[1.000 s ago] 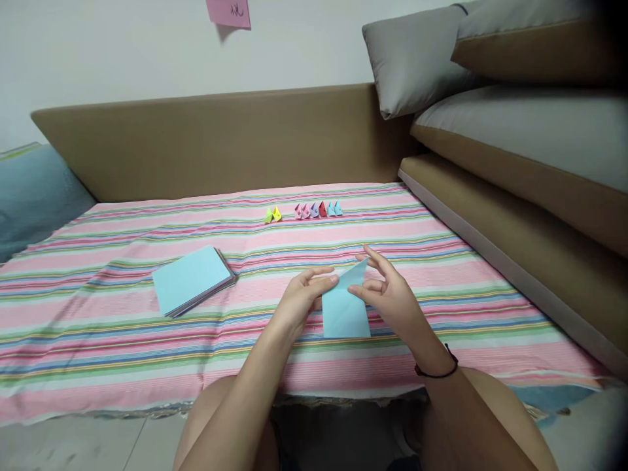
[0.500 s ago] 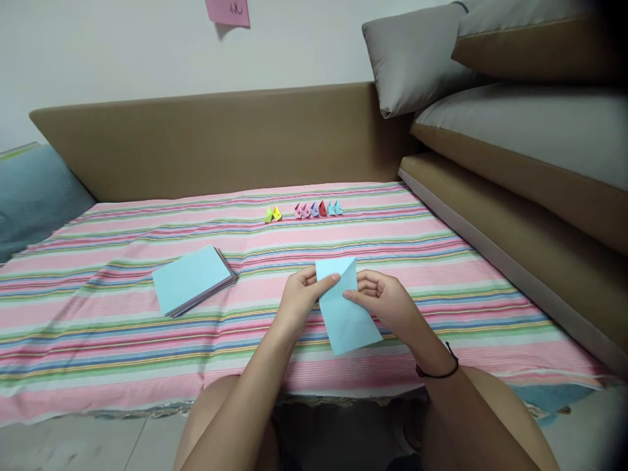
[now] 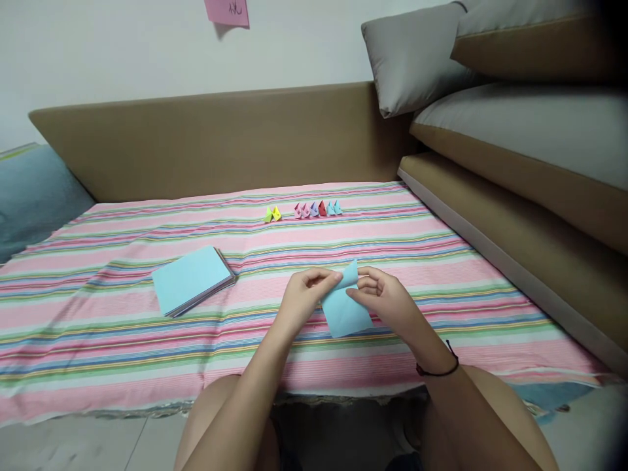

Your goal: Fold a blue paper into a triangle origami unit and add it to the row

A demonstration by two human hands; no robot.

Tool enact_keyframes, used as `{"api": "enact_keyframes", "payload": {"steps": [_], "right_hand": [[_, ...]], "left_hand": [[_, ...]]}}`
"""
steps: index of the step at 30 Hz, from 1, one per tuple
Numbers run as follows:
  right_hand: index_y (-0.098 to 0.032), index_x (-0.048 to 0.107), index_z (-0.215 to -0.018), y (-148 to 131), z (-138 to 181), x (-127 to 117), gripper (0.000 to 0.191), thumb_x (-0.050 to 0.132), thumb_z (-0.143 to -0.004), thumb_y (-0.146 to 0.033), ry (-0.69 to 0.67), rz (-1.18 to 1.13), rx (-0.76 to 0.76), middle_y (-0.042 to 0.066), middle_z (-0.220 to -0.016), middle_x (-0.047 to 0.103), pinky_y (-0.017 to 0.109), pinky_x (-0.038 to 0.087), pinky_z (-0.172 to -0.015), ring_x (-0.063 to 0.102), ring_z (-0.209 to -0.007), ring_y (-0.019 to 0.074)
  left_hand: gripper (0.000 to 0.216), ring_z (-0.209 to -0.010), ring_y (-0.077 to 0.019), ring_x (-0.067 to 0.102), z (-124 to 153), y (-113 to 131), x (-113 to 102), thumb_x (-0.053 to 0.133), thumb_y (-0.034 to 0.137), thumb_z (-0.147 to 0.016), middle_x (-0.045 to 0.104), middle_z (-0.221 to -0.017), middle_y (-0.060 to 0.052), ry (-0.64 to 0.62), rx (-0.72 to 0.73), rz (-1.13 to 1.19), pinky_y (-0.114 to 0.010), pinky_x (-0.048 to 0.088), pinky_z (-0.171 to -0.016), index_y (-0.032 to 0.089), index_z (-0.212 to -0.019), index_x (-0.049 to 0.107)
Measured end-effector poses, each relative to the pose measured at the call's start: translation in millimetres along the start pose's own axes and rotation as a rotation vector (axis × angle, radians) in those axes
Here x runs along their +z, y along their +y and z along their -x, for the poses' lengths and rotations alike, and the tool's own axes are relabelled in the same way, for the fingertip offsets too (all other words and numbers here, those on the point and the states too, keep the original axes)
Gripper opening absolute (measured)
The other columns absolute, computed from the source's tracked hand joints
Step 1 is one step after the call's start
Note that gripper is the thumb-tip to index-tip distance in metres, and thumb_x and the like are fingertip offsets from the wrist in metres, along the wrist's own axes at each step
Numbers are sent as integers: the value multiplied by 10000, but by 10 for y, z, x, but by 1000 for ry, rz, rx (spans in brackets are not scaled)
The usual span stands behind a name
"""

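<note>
a light blue sheet (image 3: 347, 315) was between the two hands, over the striped cloth (image 3: 147, 363) and in front of the person's knees. the left hand (image 3: 310, 291) had a narrow grip on its left side, thumb on the near face and fingers mostly behind. the right hand (image 3: 385, 293) had its grip closed about the other edge — thumb on the face, the other fingers curled at and behind the side. the upper part was bent over into a flap with a pointed corner at the top right.

the step in hand looked like an early fold, with the corner being turned and lined up. the next move seemed to call for matching the edges, then pressing the crease flat with a thumb (whether it was already sharp, i could not tell).

to the left lay a stack of paper (image 3: 189, 281), light blue on top. farther back stood a yellow pair of folded pieces (image 3: 273, 214) and a multicoloured row of folded pieces (image 3: 318, 209) — well apart from the hands.
</note>
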State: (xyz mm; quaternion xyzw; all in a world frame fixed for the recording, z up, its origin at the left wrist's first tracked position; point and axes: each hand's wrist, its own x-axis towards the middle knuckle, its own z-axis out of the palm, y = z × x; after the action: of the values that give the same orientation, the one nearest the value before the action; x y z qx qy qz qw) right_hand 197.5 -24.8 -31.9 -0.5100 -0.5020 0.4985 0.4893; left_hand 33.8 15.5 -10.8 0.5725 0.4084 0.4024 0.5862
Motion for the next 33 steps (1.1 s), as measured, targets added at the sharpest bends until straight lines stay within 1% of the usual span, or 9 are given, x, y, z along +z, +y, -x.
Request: {"api": "enact_keyframes", "payload": {"steps": [3,7,10,14,17,20,26,30,33], "right_hand": [[-202,591,-1025,-4,-4,-3,349,696,-715,-324,3,-44,21,29,-780,689,295,482,-608,649,-734,205],[-190,633,-990,-75,6,-14,331,672,-740,-404,45,-117,39,35,-799,700,285,477,-616,639,-730,189],[-186,669,-935,-137,29,-19,316,617,-785,-460,35,-198,39,50,-902,702,292,502,-654,638,-787,189],[-210,665,-973,-164,59,10,333,557,-833,-492,-32,-341,27,52,-967,696,307,521,-683,653,-845,202],[-221,655,-993,-154,66,52,365,525,-843,-528,-92,-385,48,54,-966,697,310,521,-708,658,-866,206],[-217,637,-969,-141,69,86,382,494,-852,-552,-95,-422,72,57,-916,693,312,520,-711,657,-851,204],[-206,532,-793,-139,85,114,292,655,-773,-469,-86,-372,81,-16,-765,612,286,515,-697,601,-712,130],[-208,454,-724,-84,59,128,377,784,-643,-373,-30,-280,17,-46,-731,573,246,491,-593,563,-675,117],[-206,443,-679,-31,29,117,385,801,-612,-331,43,-138,-65,-76,-574,502,205,385,-481,470,-533,85]], "left_hand": [[269,-601,-137,542,-5,-43,-11,743,391,-644,649,-647,-25,41,-9,14,-227,389,-552,137,-732,721],[252,-585,-119,537,-18,-90,-44,733,386,-661,641,-625,-6,117,-23,97,-227,402,-568,144,-731,713],[246,-584,-103,532,-26,-90,-49,741,377,-654,622,-611,9,232,-53,179,-222,418,-587,145,-727,706],[247,-552,-88,521,-32,-89,-26,765,351,-624,605,-575,28,360,-53,254,-211,413,-566,154,-751,687],[251,-549,-92,527,-24,-102,-2,751,353,-645,629,-584,22,359,-8,249,-215,417,-569,155,-776,671],[232,-535,-84,513,-7,-113,24,729,345,-675,619,-567,27,356,30,239,-208,416,-566,151,-764,639],[244,-485,-67,478,27,-107,109,701,342,-706,553,-503,52,338,85,250,-192,415,-544,148,-735,557],[252,-509,-80,528,49,-92,188,689,322,-718,595,-560,41,246,66,351,-197,437,-551,163,-830,529],[269,-553,-89,573,60,-79,224,691,283,-712,632,-636,33,196,32,430,-205,467,-588,174,-894,526]]}}
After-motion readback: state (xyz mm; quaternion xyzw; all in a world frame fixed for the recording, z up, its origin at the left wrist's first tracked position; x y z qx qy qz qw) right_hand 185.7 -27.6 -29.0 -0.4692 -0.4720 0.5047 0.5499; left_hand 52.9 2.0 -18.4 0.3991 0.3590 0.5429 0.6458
